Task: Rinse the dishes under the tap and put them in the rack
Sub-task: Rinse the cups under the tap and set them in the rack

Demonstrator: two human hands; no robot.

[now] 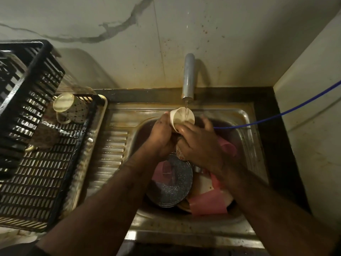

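Note:
A white cup [180, 117] tilts under the tap [188, 78], and a thin stream of water runs into its mouth. My left hand [162, 133] grips the cup's left side. My right hand [197, 143] wraps round its lower body, where a flowered pattern shows beneath the palm. Both hands are above the steel sink [247, 137]. The black slatted rack [42, 178] stands to the left on the drainboard, with a dotted mug [69, 108] lying on its side at the back.
The sink holds a speckled dark pan lid [171, 183], pink plastic cups [208, 202] and a pale plate. A blue hose [276, 115] runs from the right wall into the basin. A second black crate [24, 85] leans over the rack's left side.

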